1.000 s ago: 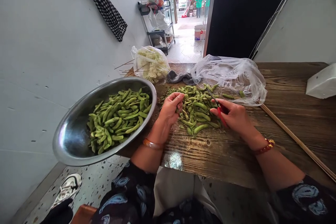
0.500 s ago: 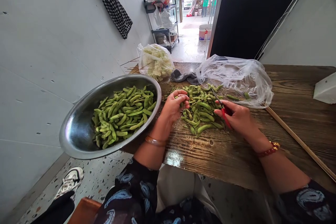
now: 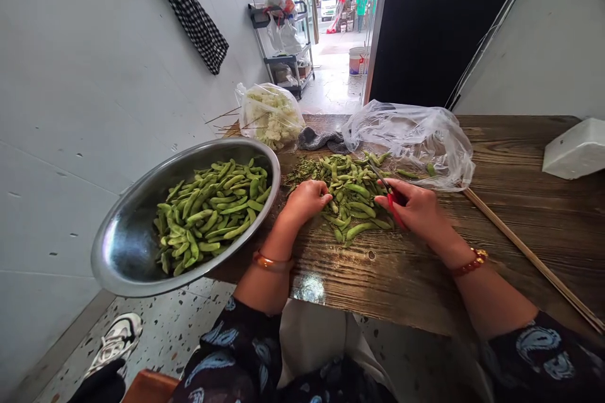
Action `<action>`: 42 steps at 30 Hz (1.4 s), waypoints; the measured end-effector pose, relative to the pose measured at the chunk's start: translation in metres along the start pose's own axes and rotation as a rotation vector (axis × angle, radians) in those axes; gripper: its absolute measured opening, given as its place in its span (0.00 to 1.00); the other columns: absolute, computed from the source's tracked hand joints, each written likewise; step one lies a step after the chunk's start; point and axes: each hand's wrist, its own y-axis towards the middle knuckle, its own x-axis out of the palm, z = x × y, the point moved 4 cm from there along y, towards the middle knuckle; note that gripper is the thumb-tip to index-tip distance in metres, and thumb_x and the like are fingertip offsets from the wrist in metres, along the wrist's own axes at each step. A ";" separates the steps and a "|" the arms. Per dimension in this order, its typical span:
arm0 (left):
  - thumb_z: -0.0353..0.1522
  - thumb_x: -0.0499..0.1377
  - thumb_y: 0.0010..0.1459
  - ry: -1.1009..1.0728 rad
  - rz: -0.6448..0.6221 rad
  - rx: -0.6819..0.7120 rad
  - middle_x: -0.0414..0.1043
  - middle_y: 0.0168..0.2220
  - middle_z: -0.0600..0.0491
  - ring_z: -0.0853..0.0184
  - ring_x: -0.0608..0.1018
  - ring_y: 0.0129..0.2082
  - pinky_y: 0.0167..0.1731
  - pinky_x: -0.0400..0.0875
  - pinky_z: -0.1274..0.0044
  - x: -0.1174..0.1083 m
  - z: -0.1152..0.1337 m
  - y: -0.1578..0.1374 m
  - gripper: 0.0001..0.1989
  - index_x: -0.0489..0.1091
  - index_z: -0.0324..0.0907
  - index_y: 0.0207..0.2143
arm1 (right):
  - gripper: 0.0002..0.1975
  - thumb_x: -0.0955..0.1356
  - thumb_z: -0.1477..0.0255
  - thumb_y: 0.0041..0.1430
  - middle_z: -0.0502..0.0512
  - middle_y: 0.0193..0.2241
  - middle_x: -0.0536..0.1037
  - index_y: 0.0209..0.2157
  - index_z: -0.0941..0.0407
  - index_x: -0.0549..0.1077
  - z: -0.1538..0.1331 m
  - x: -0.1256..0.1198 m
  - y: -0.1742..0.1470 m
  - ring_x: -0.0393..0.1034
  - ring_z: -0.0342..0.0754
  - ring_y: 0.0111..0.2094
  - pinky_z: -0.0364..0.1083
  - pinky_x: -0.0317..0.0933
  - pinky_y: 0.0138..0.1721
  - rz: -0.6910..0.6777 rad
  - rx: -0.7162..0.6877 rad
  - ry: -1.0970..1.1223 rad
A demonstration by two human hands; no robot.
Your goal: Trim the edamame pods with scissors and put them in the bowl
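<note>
A pile of green edamame pods (image 3: 357,195) lies on the wooden table (image 3: 331,267). At its left edge my left hand (image 3: 308,201) is closed, palm down, its fingers curled; whatever is inside them is hidden. My right hand (image 3: 416,206) grips red-handled scissors (image 3: 393,204) at the right side of the pile, the blades pointing away over the pods. To my left, a big steel basin (image 3: 118,236) holds many more pods and leans over the table's left edge. Small trimmed bits (image 3: 305,170) are heaped just beyond my left hand.
A bag of cauliflower (image 3: 271,116), a grey cloth (image 3: 321,140) and a crumpled clear plastic bag (image 3: 416,138) lie along the table's far side. Thin wooden sticks (image 3: 529,252) extend down the right. A white box (image 3: 574,150) stands far right. Beyond is a shelf cart (image 3: 283,44).
My left hand has turned from palm-up with fingers showing to palm-down and closed, lower by the pile's left edge. The right hand keeps the scissors at the pods. The whole view has shifted slightly.
</note>
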 end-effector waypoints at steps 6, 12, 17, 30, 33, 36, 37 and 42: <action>0.40 0.59 0.53 0.032 0.035 0.008 0.70 0.23 0.52 0.70 0.66 0.24 0.25 0.53 0.78 -0.002 -0.002 0.000 0.12 0.73 0.40 0.26 | 0.27 0.67 0.53 0.56 0.53 0.25 0.75 0.49 0.59 0.75 -0.001 0.000 0.000 0.65 0.45 0.24 0.44 0.58 0.27 0.008 0.005 -0.014; 0.46 0.62 0.46 0.017 -0.096 0.038 0.66 0.19 0.55 0.71 0.64 0.21 0.22 0.51 0.79 0.002 0.000 -0.003 0.17 0.73 0.40 0.23 | 0.26 0.67 0.54 0.55 0.51 0.22 0.74 0.47 0.58 0.76 -0.001 0.001 0.000 0.64 0.44 0.23 0.43 0.58 0.26 0.033 -0.016 -0.007; 0.38 0.63 0.46 -0.004 -0.100 0.081 0.65 0.20 0.56 0.71 0.65 0.23 0.22 0.52 0.79 0.007 0.006 -0.002 0.10 0.75 0.40 0.29 | 0.25 0.68 0.55 0.55 0.51 0.23 0.74 0.47 0.58 0.76 0.001 0.002 0.000 0.64 0.45 0.23 0.44 0.58 0.26 0.036 -0.023 -0.015; 0.26 0.60 0.49 -0.220 0.178 0.087 0.71 0.29 0.54 0.72 0.67 0.25 0.30 0.61 0.79 0.001 0.003 0.004 0.07 0.75 0.38 0.33 | 0.23 0.68 0.56 0.56 0.51 0.23 0.74 0.46 0.58 0.76 -0.002 0.002 -0.001 0.64 0.45 0.23 0.44 0.59 0.26 0.034 -0.051 -0.034; 0.29 0.61 0.49 -0.499 0.185 0.071 0.71 0.27 0.54 0.74 0.66 0.23 0.27 0.60 0.80 0.000 0.004 0.004 0.09 0.74 0.37 0.34 | 0.23 0.68 0.56 0.56 0.52 0.23 0.74 0.46 0.58 0.76 -0.003 0.002 -0.001 0.65 0.45 0.23 0.44 0.60 0.26 0.035 -0.063 -0.038; 0.33 0.63 0.48 -0.767 0.094 0.043 0.72 0.26 0.54 0.75 0.66 0.21 0.23 0.59 0.82 0.002 0.011 0.000 0.13 0.74 0.35 0.36 | 0.23 0.68 0.57 0.56 0.52 0.24 0.75 0.47 0.58 0.75 -0.005 0.001 -0.001 0.66 0.45 0.23 0.44 0.61 0.27 0.026 -0.081 -0.033; 0.34 0.63 0.48 -0.837 0.051 0.018 0.72 0.26 0.53 0.76 0.65 0.19 0.21 0.58 0.82 0.003 0.014 -0.002 0.14 0.74 0.35 0.37 | 0.23 0.68 0.57 0.56 0.52 0.24 0.75 0.47 0.58 0.75 -0.007 0.001 -0.002 0.66 0.45 0.24 0.44 0.61 0.27 0.014 -0.091 -0.027; 0.38 0.66 0.46 -1.056 -0.063 -0.060 0.73 0.25 0.52 0.79 0.60 0.15 0.16 0.52 0.83 0.009 0.027 -0.011 0.18 0.73 0.35 0.36 | 0.23 0.69 0.57 0.55 0.52 0.26 0.74 0.48 0.56 0.74 -0.013 0.003 -0.003 0.66 0.45 0.26 0.43 0.61 0.29 -0.101 -0.138 0.021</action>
